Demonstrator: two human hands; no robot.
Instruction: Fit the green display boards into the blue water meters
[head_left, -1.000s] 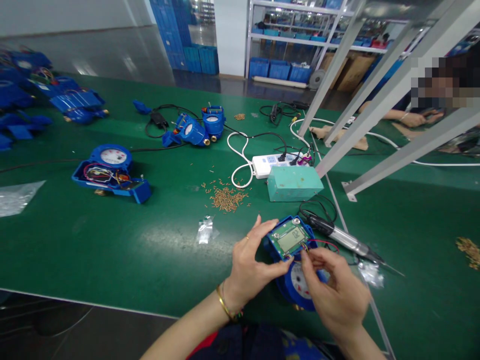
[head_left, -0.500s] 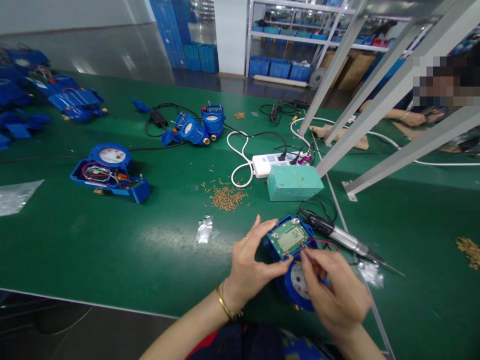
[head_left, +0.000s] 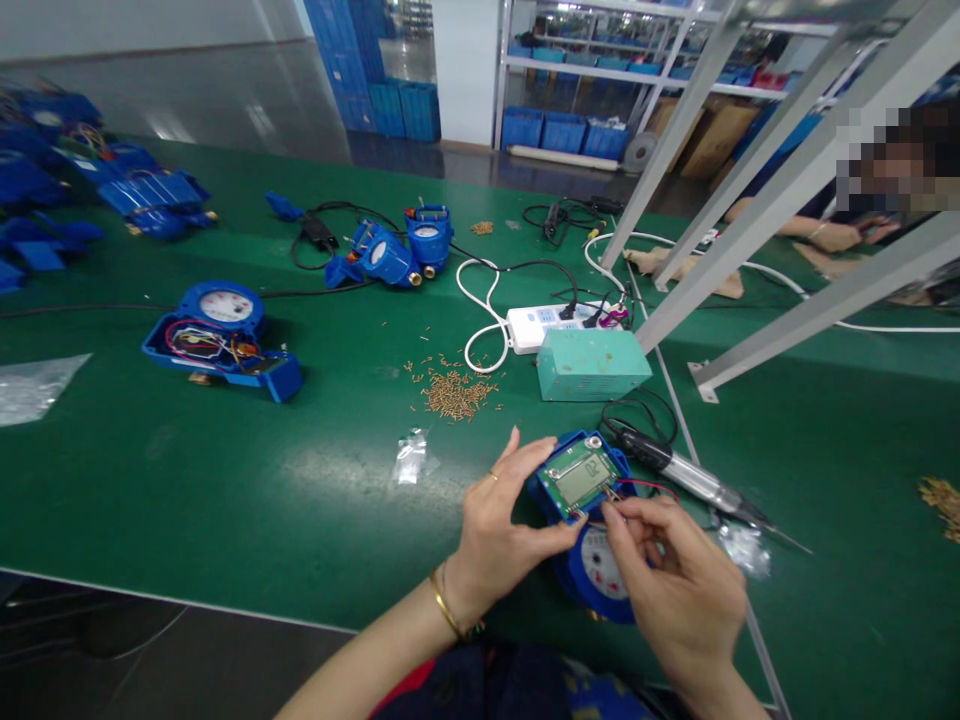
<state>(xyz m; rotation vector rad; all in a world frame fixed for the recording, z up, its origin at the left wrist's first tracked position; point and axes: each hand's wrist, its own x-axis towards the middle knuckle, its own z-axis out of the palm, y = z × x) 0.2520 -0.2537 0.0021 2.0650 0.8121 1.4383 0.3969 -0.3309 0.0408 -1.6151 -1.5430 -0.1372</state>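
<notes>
A blue water meter (head_left: 592, 580) lies at the near edge of the green table (head_left: 225, 500). Its green circuit board with an LCD screen (head_left: 581, 478) sits in the open blue housing. My left hand (head_left: 499, 530) grips the board's left side between thumb and fingers. My right hand (head_left: 675, 585) pinches the thin wires at the board's lower right corner, over the meter's dial.
An electric screwdriver (head_left: 694, 482) lies just right of the meter. A teal box (head_left: 589, 365), a white power strip (head_left: 544, 325) and a pile of small brass screws (head_left: 454, 392) lie beyond. Several more blue meters (head_left: 221, 335) lie to the left. A co-worker's hands (head_left: 832, 235) rest at far right.
My right hand's fingers have shifted slightly at the wires; the left hand and the board stay put.
</notes>
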